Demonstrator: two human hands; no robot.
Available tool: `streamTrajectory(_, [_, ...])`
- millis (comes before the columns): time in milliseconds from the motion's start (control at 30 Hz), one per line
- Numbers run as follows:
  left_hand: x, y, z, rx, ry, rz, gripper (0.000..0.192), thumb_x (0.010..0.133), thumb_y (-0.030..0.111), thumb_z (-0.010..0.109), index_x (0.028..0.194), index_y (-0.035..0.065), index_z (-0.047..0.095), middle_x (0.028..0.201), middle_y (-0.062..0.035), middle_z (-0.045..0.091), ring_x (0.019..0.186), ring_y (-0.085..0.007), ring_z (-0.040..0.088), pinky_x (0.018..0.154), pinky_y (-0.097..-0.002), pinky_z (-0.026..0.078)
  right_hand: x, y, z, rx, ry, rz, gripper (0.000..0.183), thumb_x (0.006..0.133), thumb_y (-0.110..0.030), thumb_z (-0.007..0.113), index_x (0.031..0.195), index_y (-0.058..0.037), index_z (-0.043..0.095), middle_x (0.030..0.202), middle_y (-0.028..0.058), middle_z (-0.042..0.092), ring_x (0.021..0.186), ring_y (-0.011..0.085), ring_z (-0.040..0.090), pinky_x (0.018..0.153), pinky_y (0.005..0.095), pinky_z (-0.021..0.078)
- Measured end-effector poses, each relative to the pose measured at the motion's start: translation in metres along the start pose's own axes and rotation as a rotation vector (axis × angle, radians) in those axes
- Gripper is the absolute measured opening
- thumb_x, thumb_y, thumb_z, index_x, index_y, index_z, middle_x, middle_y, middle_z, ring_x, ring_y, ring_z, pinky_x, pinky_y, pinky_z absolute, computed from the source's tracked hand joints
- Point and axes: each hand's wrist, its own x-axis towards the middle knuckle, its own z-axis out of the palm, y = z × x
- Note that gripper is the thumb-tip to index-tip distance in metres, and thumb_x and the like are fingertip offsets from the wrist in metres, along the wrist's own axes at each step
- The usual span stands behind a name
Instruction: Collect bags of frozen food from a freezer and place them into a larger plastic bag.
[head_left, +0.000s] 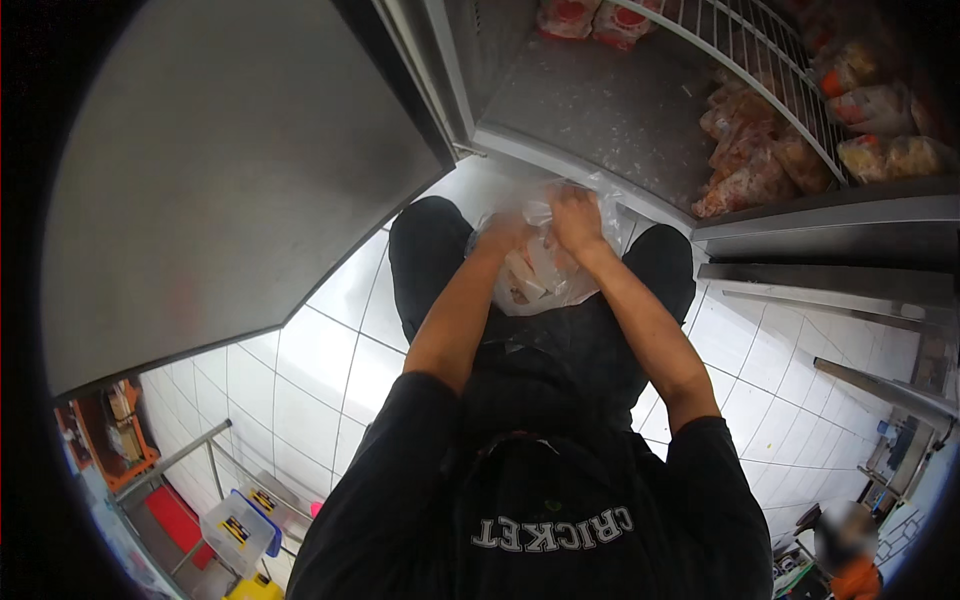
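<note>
A clear plastic bag (551, 281) with pale and orange pieces inside lies between my knees, in front of the open cabinet. My right hand (576, 217) grips the upper part of the bag, its fingers curled into the plastic. My left hand (504, 234) is blurred at the bag's left side; its fingers cannot be made out. Beyond the bag, the metal cabinet floor (600, 112) bears bags of meat-like food (750, 150) on the right and red-and-white packages (568, 16) at the back.
A large grey door (225, 180) stands open on the left. A white wire rack (787, 97) divides the cabinet, with more bagged food (896, 157) beyond it. Clear plastic containers (238, 529) stand on a metal rack at lower left. Another person (855, 577) is at lower right.
</note>
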Motion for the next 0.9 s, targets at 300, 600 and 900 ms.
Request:
streamTrajectory(300, [-0.016,-0.015,-0.012,0.39,0.089,0.136,0.038,0.08,0.011,0.068,0.116,0.0043,0.062,0.106,-0.0201,0.067,0.1,-0.0348,0.066,0.087,-0.04,0.054,-0.009,0.016,-0.019,-0.113,0.057,-0.058,0.051,0.076,-0.022,0.073,0.124,-0.0137,0.06,0.117,0.0124,0.064,0.105,0.0354,0.061,0.09,0.0488,0.0448])
streamTrajectory(600, [-0.062,0.004,-0.053,0.624,-0.244,0.096,0.023,0.078,0.01,0.071,0.1,0.0063,0.072,0.104,-0.0132,0.069,0.098,-0.0257,0.069,0.084,-0.036,0.056,0.0,-0.021,-0.002,-0.209,-0.087,0.009,0.046,0.076,-0.021,0.072,0.117,-0.0091,0.056,0.101,0.0154,0.068,0.103,0.0324,0.064,0.083,0.05,0.0481])
streamTrajectory(900, [-0.051,0.039,-0.123,0.479,-0.133,0.159,0.028,0.085,0.019,0.063,0.107,0.0023,0.067,0.105,-0.0193,0.067,0.099,-0.0351,0.066,0.084,-0.0404,0.055,0.023,-0.034,0.009,-0.315,-0.123,0.024,0.041,0.082,-0.019,0.062,0.121,-0.0089,0.058,0.112,0.0184,0.063,0.108,0.0316,0.06,0.089,0.0423,0.0438])
